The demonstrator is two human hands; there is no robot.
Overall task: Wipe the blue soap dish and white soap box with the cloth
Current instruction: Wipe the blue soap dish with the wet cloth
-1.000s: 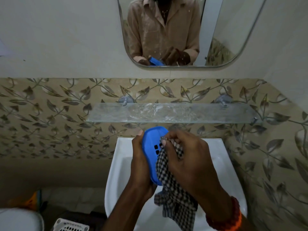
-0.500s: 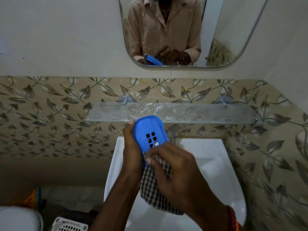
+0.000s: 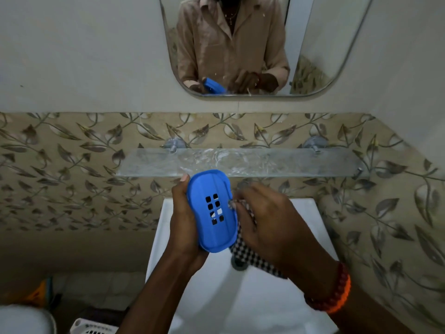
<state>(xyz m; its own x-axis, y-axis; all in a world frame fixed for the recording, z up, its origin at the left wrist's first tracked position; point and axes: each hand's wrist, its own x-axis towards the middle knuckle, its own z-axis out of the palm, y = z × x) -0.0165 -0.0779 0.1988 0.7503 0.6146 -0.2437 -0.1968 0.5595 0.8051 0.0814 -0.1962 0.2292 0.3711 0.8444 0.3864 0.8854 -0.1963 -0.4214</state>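
- Blue soap dish point(image 3: 212, 210) is held upright over the white sink point(image 3: 265, 297), its slotted underside facing the camera and its top rim just below the front edge of the glass shelf point(image 3: 240, 162).
- Left hand point(image 3: 185, 225) grips the dish along its left edge, fingers curled behind it and the thumb tip showing at the upper left corner.
- Right hand point(image 3: 262, 220) holds the checked cloth point(image 3: 255, 259) bunched under its curled fingers against the dish's right edge; the fingertips are motion-blurred, so the exact contact point is hard to tell.
- A tail of the cloth hangs from under the right palm, down over the basin and across the drain point(image 3: 238, 263).
- An orange and dark red beaded bracelet point(image 3: 334, 292) sits on the right wrist.
- Open room lies below the hands over the basin; above them the shelf edge is close, and the leaf-patterned tiles point(image 3: 72, 169) stand behind it.
- The sink's left rim runs down just beside the left forearm; to its left, low in the view, a white slotted basket point(image 3: 91, 327) and part of a white rounded fixture point(image 3: 24, 319) show.
- The mirror point(image 3: 240, 44) above reflects the dish and both hands.
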